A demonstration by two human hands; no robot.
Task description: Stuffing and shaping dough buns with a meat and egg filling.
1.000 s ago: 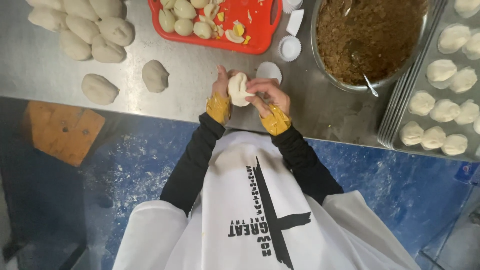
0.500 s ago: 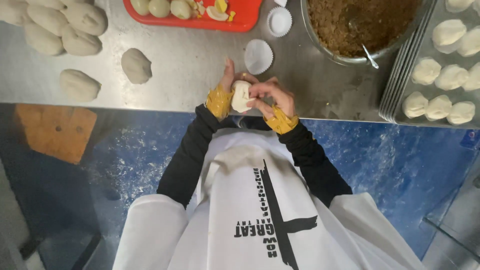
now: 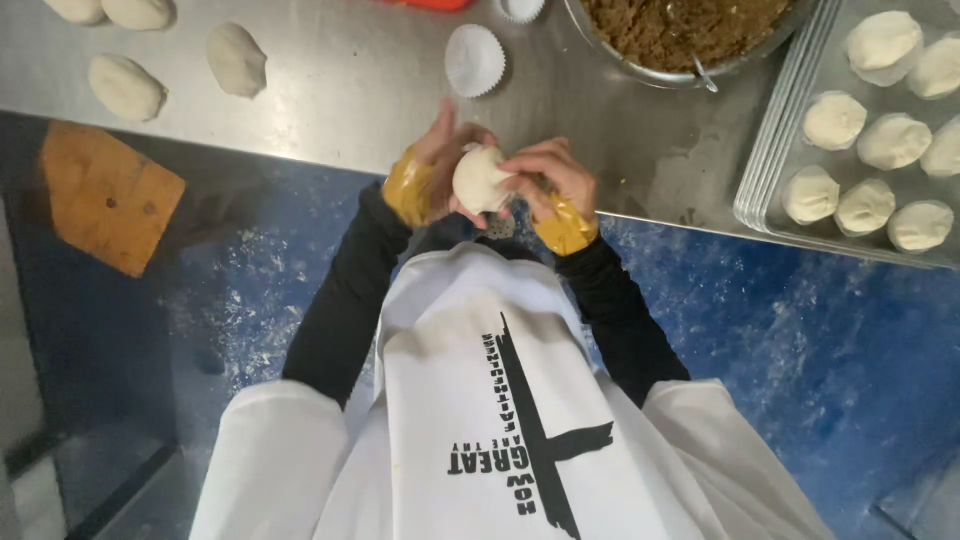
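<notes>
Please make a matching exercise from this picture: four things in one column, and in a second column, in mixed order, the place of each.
Things:
1. dough ball
2. paper cup liner
3. metal bowl of brown filling
4. tray of shaped buns

Places:
A. far right of the steel table
B. between the left hand and right hand
C. top edge, left of the tray
D. empty, on the table beyond the hands

Pairs: 1-B, 2-D, 3-C, 4-A

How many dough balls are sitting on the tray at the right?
8 on the metal tray: three along the top right, two mid-row, three in front. More may lie beyond the frame edge.
</notes>
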